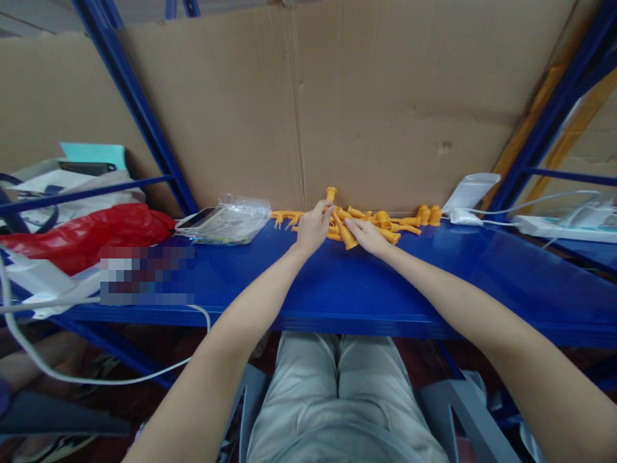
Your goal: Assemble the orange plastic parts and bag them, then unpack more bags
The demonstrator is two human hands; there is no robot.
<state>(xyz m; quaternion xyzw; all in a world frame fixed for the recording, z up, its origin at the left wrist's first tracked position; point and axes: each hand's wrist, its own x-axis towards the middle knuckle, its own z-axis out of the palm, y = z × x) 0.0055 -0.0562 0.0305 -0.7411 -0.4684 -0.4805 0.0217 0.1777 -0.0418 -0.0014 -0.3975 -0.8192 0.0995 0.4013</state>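
Near the back of the blue shelf, my left hand (314, 227) is closed around an orange plastic part (331, 193) whose flared end sticks up above the fingers. Close beside it, my right hand (370, 238) has its fingers on an orange flared tube (346, 235), wide end toward me. Whether these two parts join is hidden by the fingers. A pile of orange plastic pieces (383, 220) lies behind and around the right hand. To the left of my left hand are branched orange pieces (288, 216) with small coil-like bits hanging from them.
Two short orange pieces (429, 215) stand right of the pile. A clear plastic bag (234, 222) lies left, near a red bag (91, 235). White cables and a power strip (569, 226) are at right. Cardboard (376, 103) closes off the back; blue posts (139, 109) flank it.
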